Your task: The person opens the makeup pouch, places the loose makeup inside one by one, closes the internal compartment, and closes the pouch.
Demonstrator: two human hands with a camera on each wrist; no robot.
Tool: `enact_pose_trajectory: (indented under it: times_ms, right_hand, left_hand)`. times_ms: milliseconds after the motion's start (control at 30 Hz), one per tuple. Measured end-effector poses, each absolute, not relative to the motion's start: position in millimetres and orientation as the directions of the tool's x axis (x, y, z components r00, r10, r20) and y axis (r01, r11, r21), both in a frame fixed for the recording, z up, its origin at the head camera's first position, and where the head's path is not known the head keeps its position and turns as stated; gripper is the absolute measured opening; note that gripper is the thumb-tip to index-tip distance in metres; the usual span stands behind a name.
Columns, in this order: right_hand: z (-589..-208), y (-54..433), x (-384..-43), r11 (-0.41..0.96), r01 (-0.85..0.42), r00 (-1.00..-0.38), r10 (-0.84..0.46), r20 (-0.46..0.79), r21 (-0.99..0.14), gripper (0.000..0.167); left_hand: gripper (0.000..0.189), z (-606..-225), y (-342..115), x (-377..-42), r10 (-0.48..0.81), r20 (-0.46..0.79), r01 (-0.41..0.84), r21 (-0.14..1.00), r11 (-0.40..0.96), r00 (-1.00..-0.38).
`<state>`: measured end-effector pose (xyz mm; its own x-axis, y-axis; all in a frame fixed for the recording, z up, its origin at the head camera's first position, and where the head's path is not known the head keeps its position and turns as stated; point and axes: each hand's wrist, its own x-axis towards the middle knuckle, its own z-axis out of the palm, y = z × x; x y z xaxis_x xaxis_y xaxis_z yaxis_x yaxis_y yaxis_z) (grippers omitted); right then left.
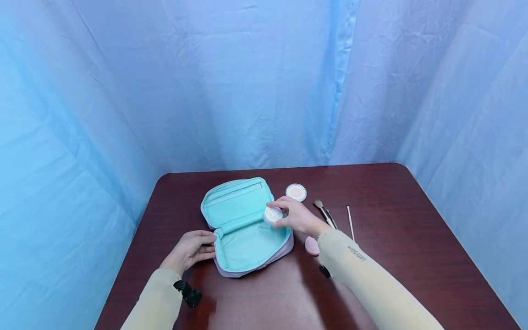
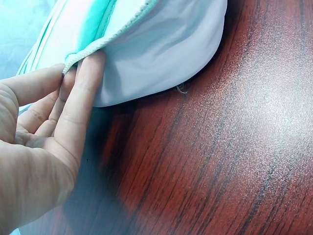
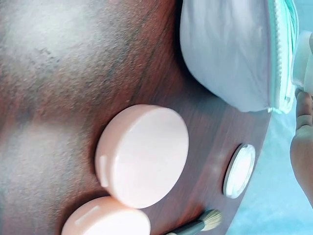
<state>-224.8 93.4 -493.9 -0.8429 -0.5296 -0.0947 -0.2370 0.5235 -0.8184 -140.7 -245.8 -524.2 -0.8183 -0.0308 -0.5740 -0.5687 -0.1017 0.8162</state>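
A cosmetic bag [image 1: 241, 250] lies unzipped on the table, its turquoise lining showing and its lid folded back. My left hand [image 1: 191, 250] pinches the bag's zippered edge at the left corner; the left wrist view shows thumb and fingers [image 2: 88, 81] on that edge. Over the bag's right side, my right hand [image 1: 294, 215] grips a small round white container [image 1: 272, 215] between thumb and fingers. Only part of that container [image 3: 302, 63] shows at the edge of the right wrist view. I cannot tell whether it touches the lining.
Right of the bag lie a round white compact [image 1: 296, 192], a makeup brush [image 1: 321, 208], a thin stick-like tool [image 1: 350, 222] and a pink round case [image 1: 312, 246]. Another pink case [image 3: 107, 218] shows in the right wrist view. Blue curtains [image 1: 255, 91] surround the table.
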Motion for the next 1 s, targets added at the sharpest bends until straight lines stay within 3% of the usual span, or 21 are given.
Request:
enact_pose_trajectory:
  times_ms: [467, 1000]
  right_hand:
    - [-488, 68, -232, 0.522, -0.294, -0.773, -0.623, -0.123, -0.801, 0.062]
    - [-484, 44, -231, 0.513, -0.335, -0.735, -0.667, -0.122, -0.790, 0.061]
  left_hand:
    - [0.033, -523, -241, -143, -0.034, -0.587, -0.582, 0.807, -0.102, -0.809]
    - [0.030, -525, -242, -145, -0.036, -0.590, -0.584, 0.804, -0.110, -0.806]
